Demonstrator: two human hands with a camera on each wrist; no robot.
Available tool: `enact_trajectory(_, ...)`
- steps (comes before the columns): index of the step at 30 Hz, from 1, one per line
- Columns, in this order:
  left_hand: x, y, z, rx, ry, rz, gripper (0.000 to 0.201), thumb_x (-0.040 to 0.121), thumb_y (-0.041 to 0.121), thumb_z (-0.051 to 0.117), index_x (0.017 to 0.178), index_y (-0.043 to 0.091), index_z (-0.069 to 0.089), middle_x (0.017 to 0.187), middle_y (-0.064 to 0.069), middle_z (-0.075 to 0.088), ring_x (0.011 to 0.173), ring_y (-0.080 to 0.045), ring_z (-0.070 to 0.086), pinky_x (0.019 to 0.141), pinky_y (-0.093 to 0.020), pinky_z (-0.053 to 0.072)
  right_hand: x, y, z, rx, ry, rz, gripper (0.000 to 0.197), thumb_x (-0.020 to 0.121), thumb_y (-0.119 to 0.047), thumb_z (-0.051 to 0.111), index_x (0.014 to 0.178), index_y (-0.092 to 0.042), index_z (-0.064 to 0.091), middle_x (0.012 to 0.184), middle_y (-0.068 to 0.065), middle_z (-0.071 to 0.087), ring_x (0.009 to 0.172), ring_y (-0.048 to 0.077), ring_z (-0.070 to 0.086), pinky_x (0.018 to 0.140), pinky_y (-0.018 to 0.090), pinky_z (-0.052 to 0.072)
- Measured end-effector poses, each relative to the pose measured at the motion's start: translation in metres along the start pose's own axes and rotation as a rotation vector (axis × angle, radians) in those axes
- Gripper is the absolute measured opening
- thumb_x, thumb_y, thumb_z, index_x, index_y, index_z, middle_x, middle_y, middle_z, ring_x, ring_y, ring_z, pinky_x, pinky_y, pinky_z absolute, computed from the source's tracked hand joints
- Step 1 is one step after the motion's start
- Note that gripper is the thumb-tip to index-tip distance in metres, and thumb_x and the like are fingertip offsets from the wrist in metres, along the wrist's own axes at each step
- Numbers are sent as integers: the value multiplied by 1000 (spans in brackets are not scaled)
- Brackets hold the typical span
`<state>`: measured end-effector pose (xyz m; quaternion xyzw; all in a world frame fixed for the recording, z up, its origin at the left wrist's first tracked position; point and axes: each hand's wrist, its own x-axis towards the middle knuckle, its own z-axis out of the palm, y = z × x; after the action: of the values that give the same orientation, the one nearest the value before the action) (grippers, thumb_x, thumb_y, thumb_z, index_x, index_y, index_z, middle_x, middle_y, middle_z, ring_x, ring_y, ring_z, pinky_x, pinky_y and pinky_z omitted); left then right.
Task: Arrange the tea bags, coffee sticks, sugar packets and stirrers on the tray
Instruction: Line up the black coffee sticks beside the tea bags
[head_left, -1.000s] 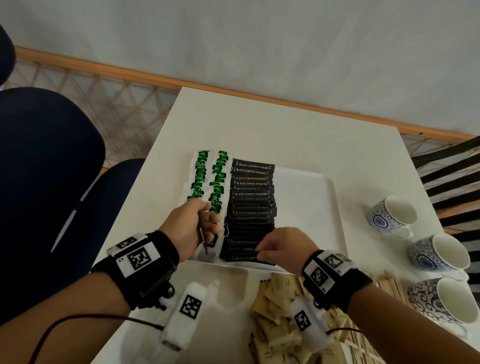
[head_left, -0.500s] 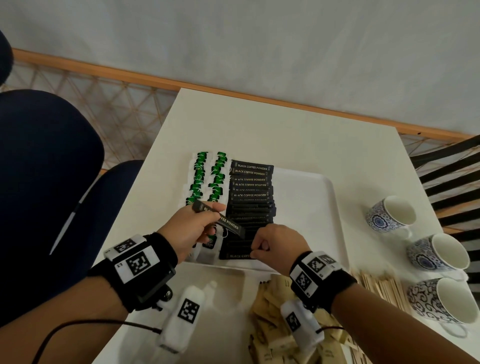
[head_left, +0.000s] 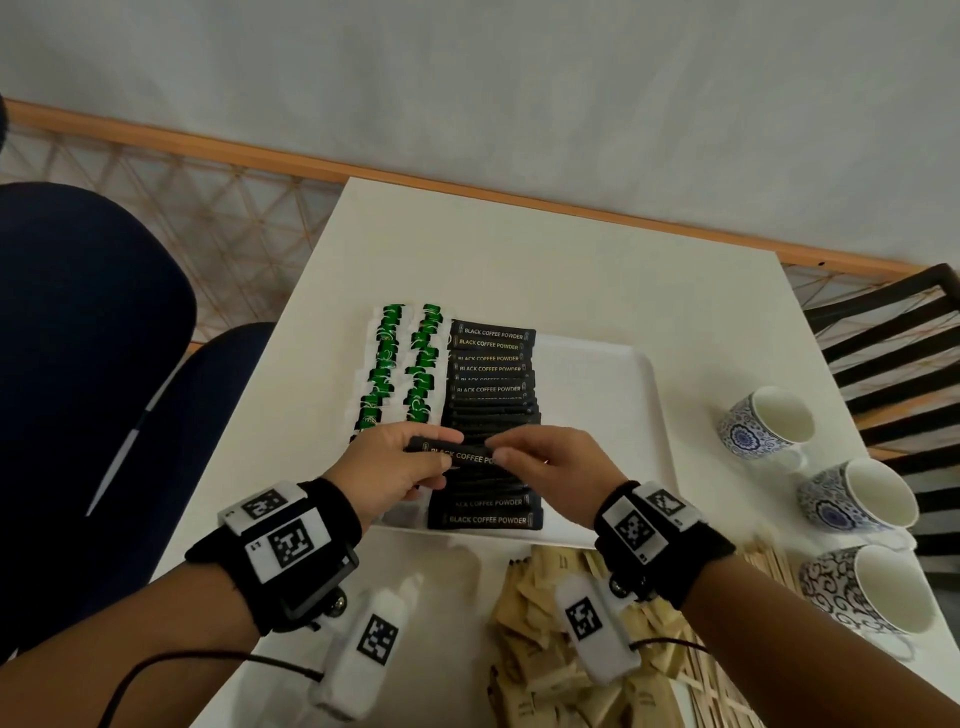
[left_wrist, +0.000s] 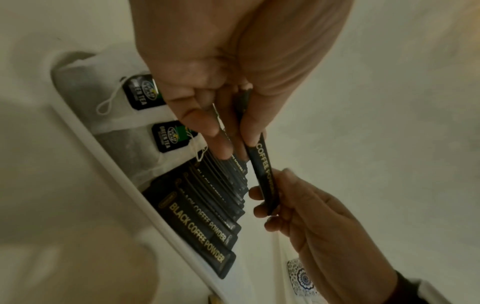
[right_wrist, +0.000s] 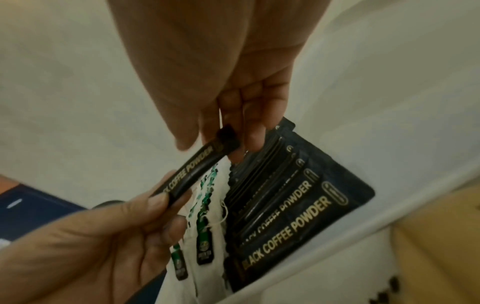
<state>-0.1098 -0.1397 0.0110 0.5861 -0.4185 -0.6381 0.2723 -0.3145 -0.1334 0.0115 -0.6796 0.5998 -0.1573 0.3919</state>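
A black coffee stick (head_left: 457, 453) (left_wrist: 262, 172) (right_wrist: 197, 164) hangs level just above the row of coffee sticks (head_left: 491, 415) on the white tray (head_left: 613, 395). My left hand (head_left: 400, 462) pinches its left end between thumb and fingers. My right hand (head_left: 540, 462) pinches its right end. Two rows of green-tagged tea bags (head_left: 405, 364) (left_wrist: 145, 131) fill the tray's left side. Brown sugar packets (head_left: 550, 623) lie heaped on the table near me. Wooden stirrers (head_left: 769, 561) lie to their right, partly hidden by my right wrist.
Three blue-patterned cups (head_left: 769, 421) stand along the table's right edge. A dark blue office chair (head_left: 93, 364) is at the left, and a black slatted chair (head_left: 893, 332) at the right. The tray's right half (head_left: 597, 441) is bare white.
My left hand lifted one coffee stick from upright beside the tea bags and turned it level over the coffee row. My right hand rose from the near sticks and took its right end.
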Motion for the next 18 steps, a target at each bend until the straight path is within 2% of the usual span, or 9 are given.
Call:
enact_trajectory(2, 0, -1, 4, 45, -23, 13, 26, 90, 3, 59, 98, 25, 70, 84, -1, 69, 71, -11, 65, 53, -16, 43, -1, 1, -1, -65, -42, -13, 19, 92, -30, 58, 107, -32, 70, 81, -24, 60, 78, -5, 55, 74, 11, 41)
enact_trajectory(4, -1, -1, 6, 79, -18, 35, 26, 91, 3, 57, 101, 24, 70, 85, 2, 69, 75, -10, 63, 57, -15, 43, -2, 6, -6, -66, -21, 7, 18, 90, -27, 62, 103, -30, 72, 79, -24, 60, 77, -2, 56, 75, 15, 42)
enact_trajectory(7, -3, -4, 5, 133, 17, 93, 24, 90, 6, 59, 96, 27, 69, 94, 5, 68, 82, -4, 60, 67, -12, 43, -7, 17, -11, -154, 2, 37, 17, 88, -26, 63, 102, -28, 74, 81, -19, 54, 84, 5, 53, 81, 20, 41)
enact_trajectory(9, -4, -7, 6, 187, 21, 123, 22, 90, 9, 61, 93, 29, 69, 99, 4, 68, 90, -7, 62, 75, -16, 46, -11, 23, -9, -284, -67, 27, 21, 91, -29, 58, 106, -31, 72, 87, -14, 51, 90, 8, 52, 82, 21, 39)
enact_trajectory(11, -4, -11, 8, 250, 7, 150, 23, 89, 8, 62, 91, 30, 68, 96, 5, 68, 93, -9, 63, 83, -20, 49, -15, 25, -4, -382, -152, 13, 24, 94, -33, 52, 112, -34, 69, 93, -13, 50, 96, 8, 52, 82, 21, 38)
enact_trajectory(13, -4, -14, 12, 340, -8, 174, 22, 89, 10, 62, 90, 31, 67, 89, 8, 66, 86, -8, 61, 81, -22, 50, -17, 24, 2, -407, -187, 8, 24, 93, -34, 52, 112, -35, 68, 96, -16, 55, 93, 3, 49, 80, 19, 37)
enact_trajectory(16, -6, -17, 19, 543, -49, 234, 17, 89, 13, 62, 96, 29, 66, 84, 10, 61, 74, -2, 57, 66, -12, 44, -18, 22, 10, -377, -165, 37, 19, 89, -36, 59, 105, -35, 69, 90, -18, 60, 84, 1, 50, 75, 18, 39)
enact_trajectory(18, -7, -18, 23, 686, -69, 282, 18, 89, 15, 62, 102, 26, 68, 86, 12, 58, 75, -1, 55, 66, -9, 42, -17, 21, 14, -373, -165, 52, 18, 87, -37, 61, 102, -35, 70, 85, -18, 57, 82, 2, 49, 74, 19, 40)
